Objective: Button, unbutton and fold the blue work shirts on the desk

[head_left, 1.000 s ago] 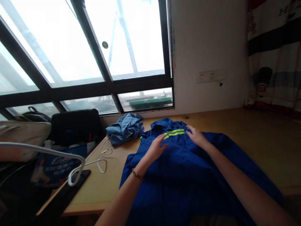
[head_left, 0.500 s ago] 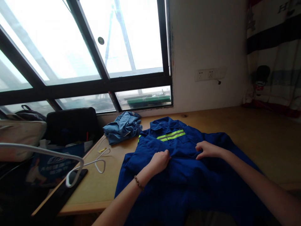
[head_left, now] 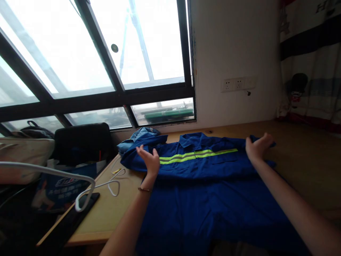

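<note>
A dark blue work coverall [head_left: 186, 199] with a collar and a yellow-green reflective stripe across the chest lies spread over the table, its lower part reaching the near edge. My left hand [head_left: 151, 160] is at the left side of the chest by the sleeve, fingers apart and palm turned outward. At the opposite side, my right hand [head_left: 258, 147] is by the right sleeve, its fingers stretched out too. Neither hand grips the cloth. Part of the right sleeve is hidden behind my right hand.
Crumpled light blue clothing [head_left: 128, 145] sits at the table's back left, partly under the left sleeve. A white cable [head_left: 114, 188] loops over the wooden table [head_left: 98, 220]. Left of it are bags [head_left: 64, 188] and a black chair back [head_left: 84, 142]. A window rises behind.
Both hands have let go of the cloth at the chest and moved outward to the sides. The chest and stripe now lie flatter and wider, with the sleeves flung out sideways.
</note>
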Tool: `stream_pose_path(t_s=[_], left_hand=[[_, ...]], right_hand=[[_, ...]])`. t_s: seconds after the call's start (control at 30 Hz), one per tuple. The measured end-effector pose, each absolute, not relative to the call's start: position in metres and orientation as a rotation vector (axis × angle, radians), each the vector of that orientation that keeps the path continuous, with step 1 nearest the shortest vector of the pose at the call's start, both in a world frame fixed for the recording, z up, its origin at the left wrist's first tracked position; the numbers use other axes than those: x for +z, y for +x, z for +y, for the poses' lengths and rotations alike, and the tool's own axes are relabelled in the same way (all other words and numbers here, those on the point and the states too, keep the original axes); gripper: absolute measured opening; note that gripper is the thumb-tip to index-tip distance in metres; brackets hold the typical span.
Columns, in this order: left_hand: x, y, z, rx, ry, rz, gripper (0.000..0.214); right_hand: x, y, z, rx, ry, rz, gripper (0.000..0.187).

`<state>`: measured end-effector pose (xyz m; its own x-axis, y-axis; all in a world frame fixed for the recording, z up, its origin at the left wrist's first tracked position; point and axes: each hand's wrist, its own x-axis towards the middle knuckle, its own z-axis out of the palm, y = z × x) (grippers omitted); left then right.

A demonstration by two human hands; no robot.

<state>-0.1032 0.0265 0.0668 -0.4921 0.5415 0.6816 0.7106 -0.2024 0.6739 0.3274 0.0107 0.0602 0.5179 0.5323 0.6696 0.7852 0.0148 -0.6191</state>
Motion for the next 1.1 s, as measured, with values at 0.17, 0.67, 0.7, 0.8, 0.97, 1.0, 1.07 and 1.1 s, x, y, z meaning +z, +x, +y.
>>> stream_pose_path(t_s=[0.17,0.67,0.7,0.8,0.97,1.0,1.07,1.1], left_hand=[[0.018,-0.031,0.023,-1.121,-2.605,-1.677,0.03],[-0.01,0.03,0.079,-0.971,-2.521,-2.134,0.033],[-0.011,0.031,0.081,-1.06,-2.557,-2.144,0.031],[-0.014,0.033,0.086,-1.474,-2.744,-2.177,0.025],[-0.013,0.033,0.086,-2.572,-2.698,-2.436,0.018],[-0.012,0.032,0.085,-2.713,-2.656,-2.491,0.017],[-0.009,0.029,0.084,-2.878,-2.608,-2.552,0.015],[-0.008,0.028,0.084,-2.927,-2.587,-2.568,0.014]], right_hand=[[0.007,0.219,0.018,0.017,-1.544,-1.809,0.038],[-0.028,0.175,0.062,0.22,-1.53,-1.805,0.029],[-0.027,0.174,0.062,0.215,-1.51,-1.767,0.028],[-0.022,0.171,0.059,0.183,-1.398,-1.653,0.024],[-0.013,0.168,0.051,0.168,-1.243,-1.575,0.014],[-0.012,0.168,0.049,0.172,-1.221,-1.579,0.013],[-0.011,0.168,0.046,0.176,-1.19,-1.601,0.01],[-0.011,0.168,0.045,0.176,-1.181,-1.614,0.009]])
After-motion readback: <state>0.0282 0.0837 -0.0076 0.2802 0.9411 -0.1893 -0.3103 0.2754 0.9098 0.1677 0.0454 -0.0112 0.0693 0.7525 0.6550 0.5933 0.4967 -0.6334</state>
